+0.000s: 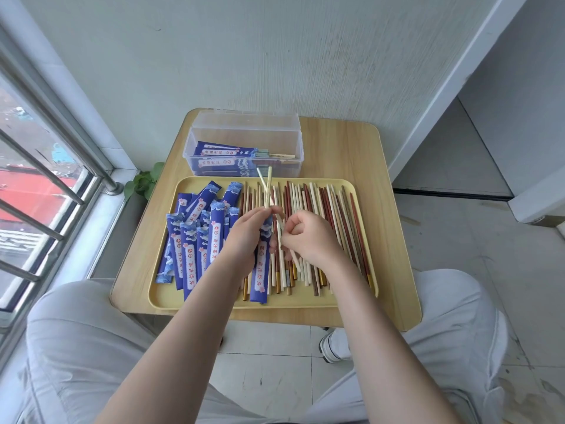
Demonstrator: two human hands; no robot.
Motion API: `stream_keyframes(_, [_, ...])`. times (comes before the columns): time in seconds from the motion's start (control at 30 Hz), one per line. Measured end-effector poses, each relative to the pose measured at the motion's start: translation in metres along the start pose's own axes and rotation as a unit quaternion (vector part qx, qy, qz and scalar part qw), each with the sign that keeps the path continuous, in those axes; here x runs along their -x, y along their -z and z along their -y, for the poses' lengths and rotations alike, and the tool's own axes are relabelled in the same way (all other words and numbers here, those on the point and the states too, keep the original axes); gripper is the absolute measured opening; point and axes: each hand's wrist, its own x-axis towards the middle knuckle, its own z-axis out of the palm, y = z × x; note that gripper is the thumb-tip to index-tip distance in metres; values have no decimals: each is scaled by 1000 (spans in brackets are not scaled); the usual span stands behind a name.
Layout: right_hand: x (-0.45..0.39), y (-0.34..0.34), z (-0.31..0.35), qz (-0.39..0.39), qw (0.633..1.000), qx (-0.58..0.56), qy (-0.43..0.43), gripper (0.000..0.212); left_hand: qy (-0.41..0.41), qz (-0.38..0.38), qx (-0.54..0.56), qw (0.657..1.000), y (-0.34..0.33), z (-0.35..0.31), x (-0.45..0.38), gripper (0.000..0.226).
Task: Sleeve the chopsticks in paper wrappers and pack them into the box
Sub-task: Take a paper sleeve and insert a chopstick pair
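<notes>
A small wooden table [351, 148] with rounded corners stands against a pale, finely ribbed wall [214, 56], on a floor of light grey tiles [458, 240]. Daylight comes in through a window [46, 179] with slanting metal bars [36, 166] along one side, and a red roof shows outside it. A few green leaves [143, 182] sit at the sill's end, and a white corner post [452, 87] rises opposite.
</notes>
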Motion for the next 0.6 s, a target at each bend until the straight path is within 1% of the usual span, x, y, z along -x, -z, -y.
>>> stream_keyframes(0.1, [3, 6, 3, 19, 998, -54, 37, 3, 7, -5, -6, 1000, 0, -2, 1, 28])
stream_keyframes(0.17, [3, 12, 2, 6, 995, -81, 58, 12, 17, -11, -20, 1000, 3, -2, 1, 28])
stream_keyframes(0.2, [2, 15, 1, -3, 995, -74, 70, 19, 26, -12, -22, 999, 4, -2, 1, 28])
stream_keyframes(0.27, [-1, 18, -3, -9, 995, -24, 101, 30, 46, -10, -22, 999, 2, -4, 3, 25])
stream_keyframes(0.3, [-2, 17, -5, -8, 993, 7, 115, 31, 55, -5, -20, 998, 1, -5, 4, 23])
stream_keyframes(0.37, [-3, 12, -8, -12, 990, 46, 134, 25, 72, 8, -22, 997, -2, -7, 5, 24])
stream_keyframes(0.47, [-3, 7, -8, -39, 985, 75, 152, 13, 81, 24, -38, 996, -2, -5, 5, 24])
stream_keyframes(0.6, [-3, 4, -9, -48, 972, 154, 172, 11, 85, 38, -22, 995, 0, -6, 6, 24])
